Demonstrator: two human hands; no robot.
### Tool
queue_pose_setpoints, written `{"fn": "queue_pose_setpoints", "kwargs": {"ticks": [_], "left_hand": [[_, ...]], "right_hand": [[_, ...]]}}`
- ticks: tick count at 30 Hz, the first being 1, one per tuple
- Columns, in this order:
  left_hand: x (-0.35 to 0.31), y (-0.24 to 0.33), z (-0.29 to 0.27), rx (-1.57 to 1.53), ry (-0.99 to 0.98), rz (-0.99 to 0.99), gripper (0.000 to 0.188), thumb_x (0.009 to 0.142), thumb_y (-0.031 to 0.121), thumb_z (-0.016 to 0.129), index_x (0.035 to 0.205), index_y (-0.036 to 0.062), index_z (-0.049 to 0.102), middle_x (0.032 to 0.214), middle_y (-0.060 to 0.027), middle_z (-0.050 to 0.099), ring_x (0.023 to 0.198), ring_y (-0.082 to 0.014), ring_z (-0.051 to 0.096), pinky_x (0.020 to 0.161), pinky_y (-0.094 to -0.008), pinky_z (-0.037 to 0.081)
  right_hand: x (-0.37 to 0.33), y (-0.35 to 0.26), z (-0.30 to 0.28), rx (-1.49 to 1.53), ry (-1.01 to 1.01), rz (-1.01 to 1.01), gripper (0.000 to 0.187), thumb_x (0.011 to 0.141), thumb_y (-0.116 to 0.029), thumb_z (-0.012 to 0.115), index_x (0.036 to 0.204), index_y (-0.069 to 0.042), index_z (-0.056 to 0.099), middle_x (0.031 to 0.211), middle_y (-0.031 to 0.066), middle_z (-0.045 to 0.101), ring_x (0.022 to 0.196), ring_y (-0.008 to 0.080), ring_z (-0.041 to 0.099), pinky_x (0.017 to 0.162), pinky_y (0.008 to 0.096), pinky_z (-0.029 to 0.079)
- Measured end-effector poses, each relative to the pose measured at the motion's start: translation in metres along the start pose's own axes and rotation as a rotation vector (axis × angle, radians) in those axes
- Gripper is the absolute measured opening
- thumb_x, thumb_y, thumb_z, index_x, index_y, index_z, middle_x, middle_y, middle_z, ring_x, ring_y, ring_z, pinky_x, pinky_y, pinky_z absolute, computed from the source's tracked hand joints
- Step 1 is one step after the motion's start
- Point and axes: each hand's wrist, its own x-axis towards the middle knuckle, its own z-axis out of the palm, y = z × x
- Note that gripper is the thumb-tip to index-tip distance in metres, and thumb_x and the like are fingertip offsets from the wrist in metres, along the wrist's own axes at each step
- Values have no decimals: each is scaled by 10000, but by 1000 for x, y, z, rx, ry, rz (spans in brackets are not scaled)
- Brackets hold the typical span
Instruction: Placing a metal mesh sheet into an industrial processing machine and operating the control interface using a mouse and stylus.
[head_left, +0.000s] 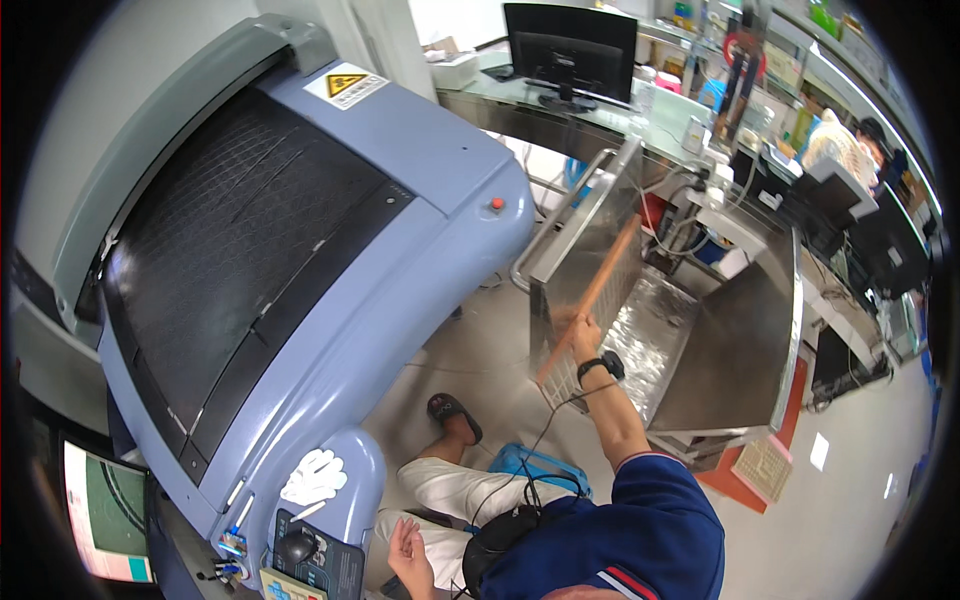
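My right hand (pixel 587 335), with a dark watch on its wrist, is closed around the orange rim of a flat tray-like panel (pixel 610 268). This panel stands tilted on edge against the inside wall of a metal cart (pixel 790 330), and a pale lattice shows below the rim. Foil-like shiny lining covers the cart's floor. My left hand (pixel 408 545) is near my lap, its fingers loosely spread and nothing in them. Beside it, a dark mouse (pixel 296 546) rests on a mouse pad (pixel 335 570).
A large blue-grey machine (pixel 440 270) with a black belt and a red button fills the left. White gloves (pixel 314 477) lie on its ledge. A blue basket (pixel 540 470) and a beige basket (pixel 762 468) are on the floor. Another person (pixel 835 145) sits far right.
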Motion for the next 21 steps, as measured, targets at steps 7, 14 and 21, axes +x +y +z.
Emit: {"fn": "queue_pose_setpoints", "kwargs": {"ticks": [7,14,21], "left_hand": [[-55,-7,-19,-128,324,-36,396,957,48,628,1329,-75,570,1191,-212,690,1081,-262,686,955,-355,527],[-225,-15,-14,314,1425,-131,476,894,37,667,1343,-45,531,1321,-246,569,1124,-352,612,1019,-437,462],[-377,-86,-32,272,2384,-1028,908,914,346,736,1505,-109,218,1583,-294,211,1462,-436,236,1201,-477,229]], "right_hand": [[53,38,7,264,-232,-337,330,1030,-205,526,1187,58,648,1106,181,714,984,254,699,840,384,571],[-81,-68,-21,-6,-80,-756,362,1040,-207,508,1263,65,598,1233,199,646,1097,267,650,930,401,537],[-346,-132,-78,183,-991,-805,422,1055,-209,486,1364,74,530,1404,224,554,1247,285,586,1048,424,493]]}}
